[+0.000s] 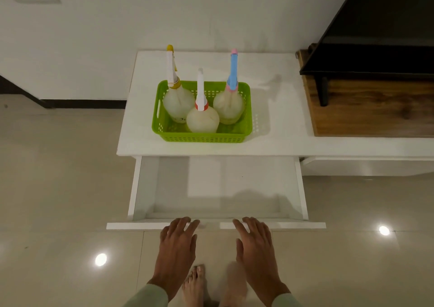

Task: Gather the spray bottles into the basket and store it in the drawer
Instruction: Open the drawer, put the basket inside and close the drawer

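Three translucent plastic spray bottles (203, 118) are stood upright in a green perforated plastic basket (202, 136) on the white counter (277, 130). Flat, open, empty hands, left (177, 245) and right (254, 245), are apparently rested on the open white drawer's front (131, 225).

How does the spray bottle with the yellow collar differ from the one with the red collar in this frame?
The yellow-collar bottle stands at the back left of the green basket; the red-collar bottle stands at the front middle. The yellow-collar bottle's nozzle has a yellow tip; the red-collar bottle's nozzle looks all white. Both are upright, translucent, round-bodied, with white spray heads.
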Available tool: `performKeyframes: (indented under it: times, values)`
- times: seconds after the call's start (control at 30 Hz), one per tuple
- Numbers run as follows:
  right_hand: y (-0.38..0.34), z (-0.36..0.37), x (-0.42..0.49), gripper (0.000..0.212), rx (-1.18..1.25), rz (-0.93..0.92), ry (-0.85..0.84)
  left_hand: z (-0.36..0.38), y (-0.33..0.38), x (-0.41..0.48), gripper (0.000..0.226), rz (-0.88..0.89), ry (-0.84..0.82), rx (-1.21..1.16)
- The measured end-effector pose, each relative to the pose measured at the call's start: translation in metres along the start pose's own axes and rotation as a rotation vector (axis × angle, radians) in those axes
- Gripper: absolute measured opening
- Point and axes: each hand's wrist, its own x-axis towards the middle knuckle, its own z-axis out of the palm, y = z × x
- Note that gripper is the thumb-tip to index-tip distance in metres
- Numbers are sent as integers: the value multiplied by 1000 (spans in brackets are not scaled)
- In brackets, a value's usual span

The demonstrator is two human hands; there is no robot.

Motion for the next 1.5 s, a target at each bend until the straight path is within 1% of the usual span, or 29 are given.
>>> performKeyframes:
  times: [0.13,0.33,0.73,0.83,0.97,1.07,1.23,1.3,1.37,1.4,1.43,1.5]
  values:
    - [-3,-4,0,46,-1,23,-46,3,-2,-3,36,-21,-30,-1]
    - [-4,-1,-7,45,35,52,-21,6,-2,-9,35,-40,-35,-10]
    - [-8,4,-24,41,33,71,18,13,-4,-23,31,-36,-32,-6]
    - [-5,7,-27,38,5,76,-28,13,-5,-24,30,-31,-39,-3]
    - [-4,0,-20,37,61,71,-36,3,-11,-13,33,-17,-51,-94]
    - [-6,-21,6,34,163,39,92,-21,-10,15,34,-33,58,-218]
    - [-12,-79,86,33,433,113,351,-82,-5,91,28,-85,507,-438]
    - [-17,-102,120,35,551,139,434,-103,-5,124,30,-89,636,-485]
    - [-21,-120,152,40,622,170,472,-117,-5,156,35,-130,677,-518]
    - [-23,-127,167,44,639,193,455,-122,-5,171,39,-170,669,-528]
    - [-25,-133,182,49,648,219,412,-125,-6,185,43,-220,641,-533]
    - [-27,-140,207,58,655,265,300,-129,-10,209,51,-326,534,-536]
